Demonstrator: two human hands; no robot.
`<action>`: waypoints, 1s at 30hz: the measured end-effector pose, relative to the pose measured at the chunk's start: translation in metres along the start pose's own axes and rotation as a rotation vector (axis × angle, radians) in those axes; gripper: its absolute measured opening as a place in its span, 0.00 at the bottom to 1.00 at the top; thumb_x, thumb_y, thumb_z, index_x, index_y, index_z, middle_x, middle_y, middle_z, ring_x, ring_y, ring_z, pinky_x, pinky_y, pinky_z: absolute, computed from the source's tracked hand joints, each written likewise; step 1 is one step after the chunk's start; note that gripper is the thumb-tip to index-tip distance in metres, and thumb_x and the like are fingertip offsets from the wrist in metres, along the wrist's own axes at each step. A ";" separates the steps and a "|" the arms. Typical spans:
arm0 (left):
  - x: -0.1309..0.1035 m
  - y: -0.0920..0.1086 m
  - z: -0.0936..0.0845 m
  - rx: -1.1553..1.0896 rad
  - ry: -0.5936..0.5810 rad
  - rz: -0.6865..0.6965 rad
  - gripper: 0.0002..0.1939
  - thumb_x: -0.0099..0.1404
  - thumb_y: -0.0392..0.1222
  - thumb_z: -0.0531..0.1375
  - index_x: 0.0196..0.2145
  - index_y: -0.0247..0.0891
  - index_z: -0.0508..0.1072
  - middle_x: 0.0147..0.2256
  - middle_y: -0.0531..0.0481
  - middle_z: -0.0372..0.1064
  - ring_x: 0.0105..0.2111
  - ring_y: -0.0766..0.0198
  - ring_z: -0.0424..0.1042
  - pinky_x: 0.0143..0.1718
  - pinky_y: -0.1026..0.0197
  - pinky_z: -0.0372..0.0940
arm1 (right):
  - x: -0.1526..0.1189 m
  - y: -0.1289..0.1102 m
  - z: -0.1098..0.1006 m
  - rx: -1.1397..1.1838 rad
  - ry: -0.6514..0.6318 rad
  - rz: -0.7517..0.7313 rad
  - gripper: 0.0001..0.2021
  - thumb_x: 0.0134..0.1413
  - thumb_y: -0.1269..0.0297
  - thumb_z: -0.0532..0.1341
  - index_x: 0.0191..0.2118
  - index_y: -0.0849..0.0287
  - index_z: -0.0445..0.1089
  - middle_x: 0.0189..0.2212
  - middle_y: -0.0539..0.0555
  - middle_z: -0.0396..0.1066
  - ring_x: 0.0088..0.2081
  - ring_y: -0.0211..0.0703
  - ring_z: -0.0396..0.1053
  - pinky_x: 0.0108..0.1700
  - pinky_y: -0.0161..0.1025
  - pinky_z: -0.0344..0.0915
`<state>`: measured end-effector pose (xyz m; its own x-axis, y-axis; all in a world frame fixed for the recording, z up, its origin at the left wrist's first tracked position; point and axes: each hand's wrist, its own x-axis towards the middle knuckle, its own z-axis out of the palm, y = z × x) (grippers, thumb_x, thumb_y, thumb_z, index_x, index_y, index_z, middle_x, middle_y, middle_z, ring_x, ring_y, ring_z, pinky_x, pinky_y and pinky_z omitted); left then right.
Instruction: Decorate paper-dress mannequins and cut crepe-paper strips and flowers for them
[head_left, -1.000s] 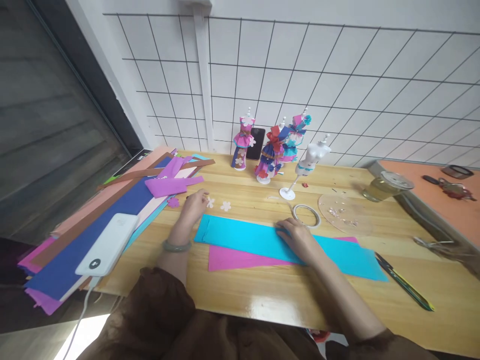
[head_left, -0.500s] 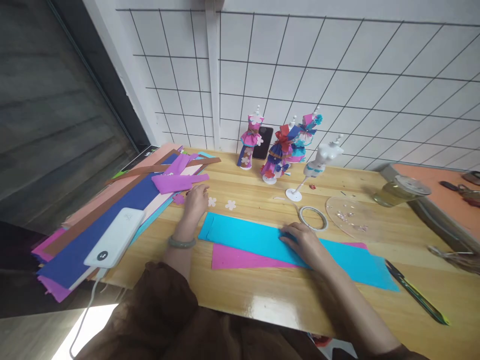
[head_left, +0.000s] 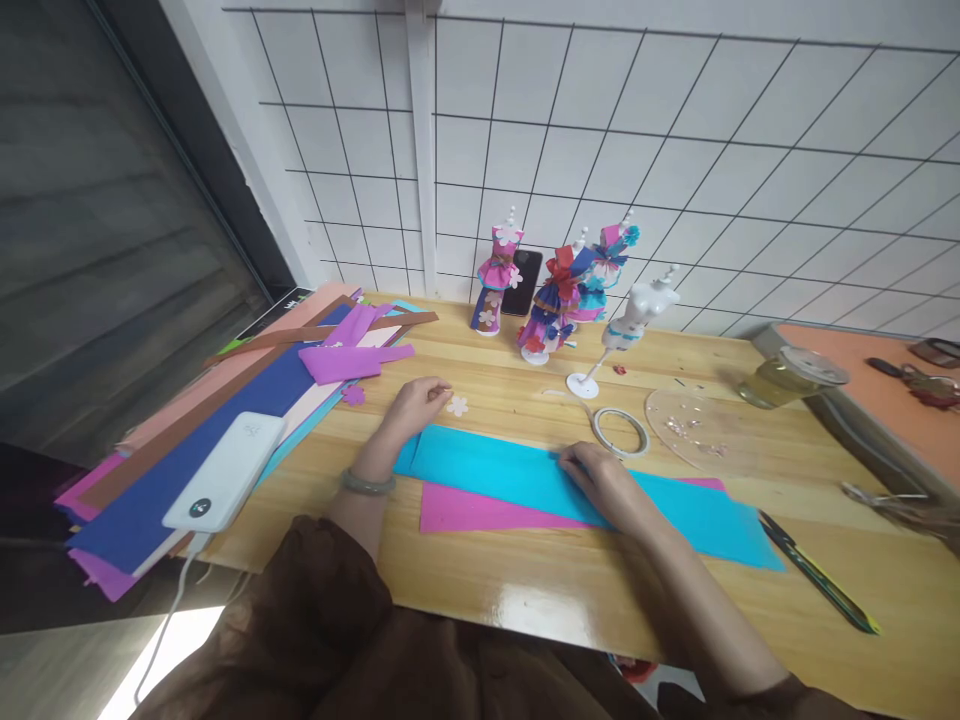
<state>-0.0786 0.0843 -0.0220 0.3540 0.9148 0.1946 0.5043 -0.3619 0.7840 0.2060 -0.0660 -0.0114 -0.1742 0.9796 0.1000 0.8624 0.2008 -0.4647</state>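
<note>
My left hand (head_left: 421, 405) is over the table just beyond the left end of the blue paper strip (head_left: 495, 462), its fingers pressed together beside a pale paper flower (head_left: 457, 405). What those fingers hold, if anything, is too small to make out. My right hand (head_left: 600, 478) rests on the middle of the blue strip with its fingers bent and closed; whether it grips anything is hidden. A pink sheet (head_left: 480, 510) lies partly under the blue strip. Beyond my right hand is a white tape roll (head_left: 621, 432).
Layered coloured paper (head_left: 247, 400) and a white power bank (head_left: 225, 470) lie at the left. Small dressed figures (head_left: 559, 300), a bare white mannequin (head_left: 637, 315) and a phone (head_left: 523, 283) stand at the back. At the right are a cutter (head_left: 817, 572) and a glass jar (head_left: 791, 378).
My left hand has moved right, from beside the purple flower toward the pale one, and its fingers have closed together. The right hand stays on the blue strip. The view has shifted slightly.
</note>
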 end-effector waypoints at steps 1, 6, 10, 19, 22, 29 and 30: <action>-0.001 0.003 0.001 -0.059 -0.043 0.000 0.16 0.59 0.48 0.55 0.39 0.35 0.73 0.35 0.47 0.72 0.34 0.63 0.69 0.36 0.63 0.63 | 0.000 -0.001 -0.001 0.012 0.000 0.018 0.11 0.58 0.60 0.47 0.32 0.57 0.64 0.31 0.56 0.70 0.35 0.45 0.67 0.39 0.42 0.62; -0.007 0.012 0.005 -0.244 -0.317 0.029 0.19 0.58 0.54 0.55 0.36 0.35 0.74 0.34 0.48 0.73 0.36 0.61 0.70 0.39 0.62 0.62 | -0.002 0.002 -0.007 0.050 -0.009 0.084 0.11 0.58 0.59 0.47 0.33 0.56 0.63 0.32 0.54 0.71 0.34 0.44 0.68 0.37 0.40 0.62; -0.008 0.010 0.006 -0.215 -0.388 0.002 0.21 0.50 0.51 0.62 0.40 0.35 0.74 0.39 0.46 0.72 0.40 0.58 0.69 0.42 0.59 0.62 | -0.004 0.006 -0.011 0.071 -0.005 0.109 0.11 0.57 0.58 0.47 0.34 0.55 0.63 0.31 0.53 0.71 0.33 0.43 0.69 0.36 0.39 0.62; -0.003 0.008 0.001 -0.229 -0.139 0.008 0.22 0.52 0.49 0.61 0.44 0.37 0.72 0.43 0.47 0.70 0.44 0.58 0.67 0.47 0.58 0.60 | -0.008 0.023 -0.028 0.093 0.008 0.229 0.16 0.55 0.51 0.50 0.42 0.56 0.64 0.31 0.53 0.73 0.33 0.44 0.71 0.35 0.38 0.64; 0.000 0.003 0.001 -0.193 -0.015 -0.024 0.24 0.52 0.50 0.61 0.45 0.36 0.70 0.43 0.46 0.69 0.43 0.58 0.67 0.46 0.57 0.60 | -0.016 0.038 -0.034 0.046 0.016 0.263 0.18 0.54 0.49 0.50 0.43 0.55 0.64 0.32 0.54 0.73 0.33 0.46 0.71 0.34 0.40 0.64; 0.004 -0.006 0.003 -0.115 0.043 -0.029 0.26 0.52 0.50 0.60 0.48 0.37 0.69 0.47 0.46 0.68 0.47 0.58 0.65 0.49 0.58 0.58 | -0.045 0.064 -0.051 0.007 0.005 0.350 0.20 0.53 0.46 0.49 0.42 0.55 0.66 0.30 0.54 0.73 0.32 0.46 0.71 0.33 0.39 0.63; 0.004 -0.006 0.002 -0.109 0.048 -0.034 0.26 0.52 0.50 0.60 0.48 0.37 0.69 0.47 0.46 0.67 0.47 0.58 0.65 0.48 0.58 0.58 | -0.050 0.066 -0.053 0.011 -0.001 0.361 0.21 0.53 0.45 0.49 0.42 0.55 0.66 0.30 0.54 0.74 0.32 0.46 0.71 0.33 0.39 0.63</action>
<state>-0.0784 0.0900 -0.0277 0.2988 0.9347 0.1926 0.4255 -0.3111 0.8498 0.2967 -0.1017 -0.0008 0.1405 0.9874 -0.0727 0.8632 -0.1581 -0.4795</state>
